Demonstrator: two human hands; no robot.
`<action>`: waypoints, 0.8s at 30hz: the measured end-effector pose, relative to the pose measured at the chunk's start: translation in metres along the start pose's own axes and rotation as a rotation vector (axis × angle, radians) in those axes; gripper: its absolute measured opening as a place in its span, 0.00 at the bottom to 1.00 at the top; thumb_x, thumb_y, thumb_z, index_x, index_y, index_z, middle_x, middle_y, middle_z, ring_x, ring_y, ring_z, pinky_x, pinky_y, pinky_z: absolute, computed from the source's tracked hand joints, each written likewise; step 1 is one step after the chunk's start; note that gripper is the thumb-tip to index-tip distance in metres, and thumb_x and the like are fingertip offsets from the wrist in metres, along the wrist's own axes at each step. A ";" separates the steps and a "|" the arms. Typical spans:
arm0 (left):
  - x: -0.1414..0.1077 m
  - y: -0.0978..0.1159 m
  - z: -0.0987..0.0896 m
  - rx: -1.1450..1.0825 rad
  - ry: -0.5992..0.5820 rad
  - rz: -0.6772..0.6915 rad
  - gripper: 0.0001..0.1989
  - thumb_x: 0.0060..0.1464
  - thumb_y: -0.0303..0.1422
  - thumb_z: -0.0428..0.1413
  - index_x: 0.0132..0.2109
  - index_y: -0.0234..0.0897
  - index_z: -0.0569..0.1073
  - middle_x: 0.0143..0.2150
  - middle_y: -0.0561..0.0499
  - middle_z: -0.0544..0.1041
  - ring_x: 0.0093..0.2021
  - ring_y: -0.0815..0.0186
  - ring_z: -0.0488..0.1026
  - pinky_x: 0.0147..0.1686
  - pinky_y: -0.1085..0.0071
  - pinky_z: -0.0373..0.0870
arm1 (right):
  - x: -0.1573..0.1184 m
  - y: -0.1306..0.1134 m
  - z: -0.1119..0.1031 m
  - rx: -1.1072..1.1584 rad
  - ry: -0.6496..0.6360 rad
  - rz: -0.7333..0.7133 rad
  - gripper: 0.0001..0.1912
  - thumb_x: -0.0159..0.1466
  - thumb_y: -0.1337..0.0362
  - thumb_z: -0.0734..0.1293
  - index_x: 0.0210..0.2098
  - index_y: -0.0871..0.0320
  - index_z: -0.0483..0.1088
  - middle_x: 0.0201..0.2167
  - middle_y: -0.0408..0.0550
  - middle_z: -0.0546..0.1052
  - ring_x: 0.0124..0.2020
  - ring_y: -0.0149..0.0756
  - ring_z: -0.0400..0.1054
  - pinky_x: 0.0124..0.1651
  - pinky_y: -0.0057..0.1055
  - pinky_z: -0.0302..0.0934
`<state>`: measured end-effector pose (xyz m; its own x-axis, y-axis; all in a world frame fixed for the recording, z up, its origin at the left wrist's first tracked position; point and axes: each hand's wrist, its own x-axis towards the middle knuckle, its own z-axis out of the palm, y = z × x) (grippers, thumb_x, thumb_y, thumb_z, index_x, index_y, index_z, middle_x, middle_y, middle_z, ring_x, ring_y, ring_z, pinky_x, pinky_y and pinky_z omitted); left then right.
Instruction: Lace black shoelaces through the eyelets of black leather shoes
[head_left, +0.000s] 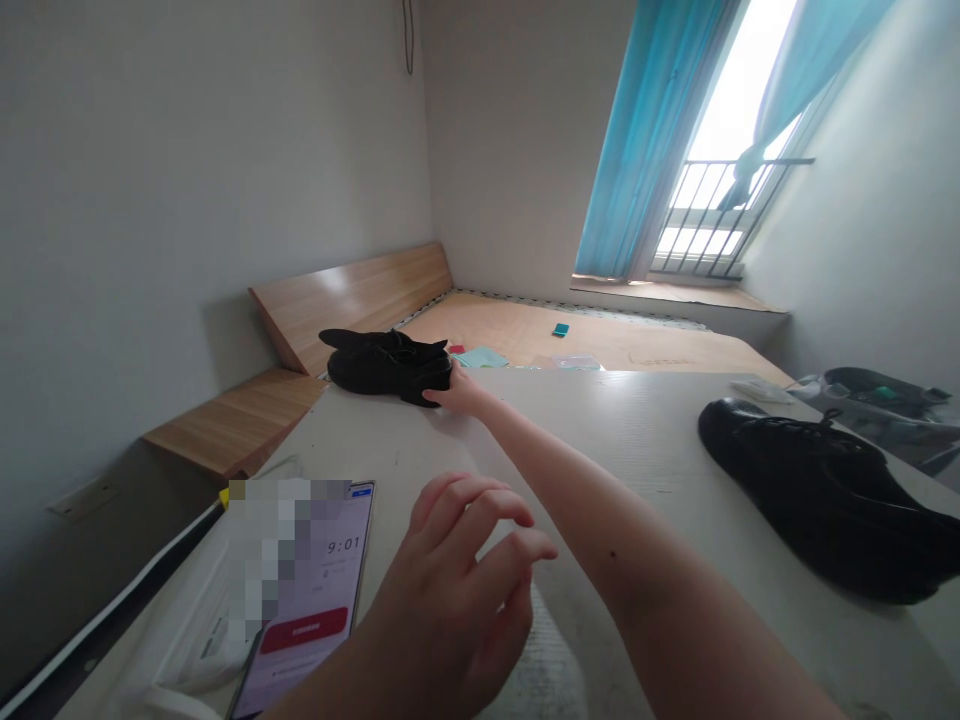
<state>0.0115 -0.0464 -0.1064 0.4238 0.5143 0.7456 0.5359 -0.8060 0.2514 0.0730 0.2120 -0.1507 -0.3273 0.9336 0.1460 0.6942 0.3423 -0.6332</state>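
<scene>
At the far left end of the table, a black lace-up shoe [382, 365] lies with its heel toward my right hand [456, 390]. That hand is closed on the heel, the thumb showing at the near side and the other fingers mostly hidden. My left hand [472, 580] hovers close to me over the table, its fingers loosely curled and apart, with nothing in them. A second black shoe [817, 490] rests on the table's right side, away from both hands. Left of my left hand, a phone [311, 600] with a lit screen leans among pale items.
The white table [637, 430] has a clear plastic bundle [180, 630] at its left edge. Behind it lies a bed surface [510, 312] with a small teal item [560, 330] and papers. A wooden headboard [360, 295] stands left; a dark bag [885, 390] sits right.
</scene>
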 end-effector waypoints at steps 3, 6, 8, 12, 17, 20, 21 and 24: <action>0.001 0.000 -0.002 0.012 -0.015 -0.024 0.13 0.55 0.19 0.52 0.43 0.38 0.74 0.43 0.48 0.75 0.49 0.60 0.67 0.55 0.58 0.59 | 0.002 -0.001 -0.004 0.032 -0.013 0.001 0.20 0.68 0.59 0.66 0.57 0.59 0.66 0.55 0.53 0.70 0.51 0.44 0.70 0.51 0.47 0.68; 0.001 0.000 -0.003 0.021 -0.020 -0.028 0.13 0.57 0.20 0.51 0.44 0.39 0.73 0.43 0.48 0.75 0.49 0.59 0.67 0.55 0.57 0.59 | -0.004 -0.003 -0.006 0.046 -0.027 -0.005 0.20 0.68 0.58 0.66 0.57 0.59 0.66 0.55 0.53 0.71 0.51 0.44 0.70 0.51 0.47 0.68; 0.000 0.000 -0.003 0.025 -0.018 -0.024 0.12 0.57 0.21 0.51 0.44 0.40 0.73 0.43 0.48 0.75 0.50 0.58 0.67 0.56 0.56 0.59 | -0.017 -0.002 -0.009 0.045 -0.044 -0.022 0.20 0.68 0.58 0.66 0.56 0.59 0.67 0.55 0.53 0.71 0.51 0.43 0.70 0.51 0.47 0.68; -0.002 0.001 -0.002 0.029 -0.016 0.025 0.12 0.57 0.22 0.51 0.45 0.40 0.73 0.43 0.48 0.75 0.50 0.58 0.67 0.58 0.56 0.57 | -0.069 0.013 -0.026 0.005 -0.111 -0.069 0.20 0.68 0.58 0.66 0.57 0.59 0.66 0.56 0.54 0.70 0.52 0.44 0.69 0.52 0.47 0.68; -0.003 0.005 0.000 0.087 -0.024 0.037 0.15 0.55 0.20 0.51 0.44 0.41 0.75 0.44 0.50 0.76 0.52 0.61 0.66 0.62 0.59 0.53 | -0.183 0.055 -0.098 -0.197 -0.183 -0.101 0.30 0.60 0.58 0.72 0.60 0.55 0.65 0.60 0.54 0.71 0.61 0.48 0.64 0.62 0.49 0.59; -0.003 0.009 -0.001 0.109 -0.051 0.028 0.18 0.54 0.18 0.50 0.45 0.44 0.74 0.43 0.52 0.77 0.52 0.63 0.66 0.63 0.61 0.52 | -0.256 0.086 -0.165 -0.385 0.005 -0.021 0.28 0.64 0.57 0.64 0.62 0.57 0.64 0.64 0.58 0.66 0.70 0.56 0.49 0.69 0.61 0.38; -0.003 0.010 -0.001 0.106 -0.042 0.021 0.17 0.55 0.18 0.51 0.44 0.44 0.74 0.43 0.53 0.77 0.52 0.63 0.66 0.63 0.61 0.52 | -0.278 0.098 -0.188 -0.475 0.130 0.015 0.29 0.64 0.54 0.62 0.62 0.59 0.64 0.65 0.61 0.64 0.70 0.60 0.46 0.69 0.64 0.33; -0.004 0.010 0.000 0.103 -0.040 0.006 0.15 0.57 0.20 0.52 0.44 0.44 0.75 0.43 0.53 0.77 0.52 0.64 0.66 0.64 0.62 0.51 | -0.336 0.135 -0.243 -0.952 0.520 0.168 0.32 0.61 0.41 0.57 0.52 0.59 0.70 0.47 0.63 0.78 0.50 0.65 0.72 0.50 0.59 0.65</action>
<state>0.0151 -0.0563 -0.1066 0.4548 0.5226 0.7211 0.6044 -0.7758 0.1810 0.4325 -0.0293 -0.1002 -0.0277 0.8300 0.5570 0.9885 -0.0603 0.1390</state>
